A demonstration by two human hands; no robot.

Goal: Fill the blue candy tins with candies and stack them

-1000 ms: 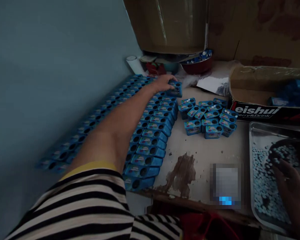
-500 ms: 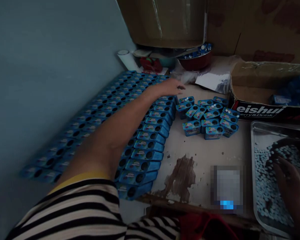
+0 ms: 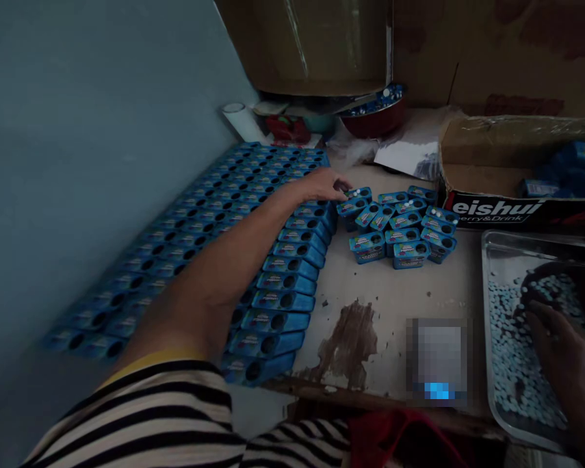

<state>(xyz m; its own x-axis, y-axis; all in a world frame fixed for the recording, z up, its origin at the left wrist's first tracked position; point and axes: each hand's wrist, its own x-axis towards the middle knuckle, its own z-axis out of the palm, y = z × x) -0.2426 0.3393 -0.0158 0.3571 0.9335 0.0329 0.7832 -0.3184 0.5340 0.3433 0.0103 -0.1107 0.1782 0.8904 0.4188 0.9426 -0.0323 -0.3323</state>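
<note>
My left hand (image 3: 324,185) stretches far out over the table, fingers extended, its tips touching the nearest box of a loose cluster of small blue boxes (image 3: 400,227). It holds nothing. Under my forearm, long tidy rows of the same blue boxes (image 3: 283,279) lie side by side along the wall. My right hand (image 3: 560,354) rests at the lower right in a metal tray (image 3: 487,312), fingers spread over several small white pellets (image 3: 511,351).
A cardboard carton with printed lettering (image 3: 497,211) holds more blue packs at the right. A big taped cardboard box (image 3: 312,45), a red bowl (image 3: 370,120) and a white roll (image 3: 238,120) stand at the back. A brown stain (image 3: 351,341) marks the tabletop near its front edge.
My left hand set a blue box down at the far end of the rows, let go, and swung right to the loose cluster. My right hand stayed in the tray.
</note>
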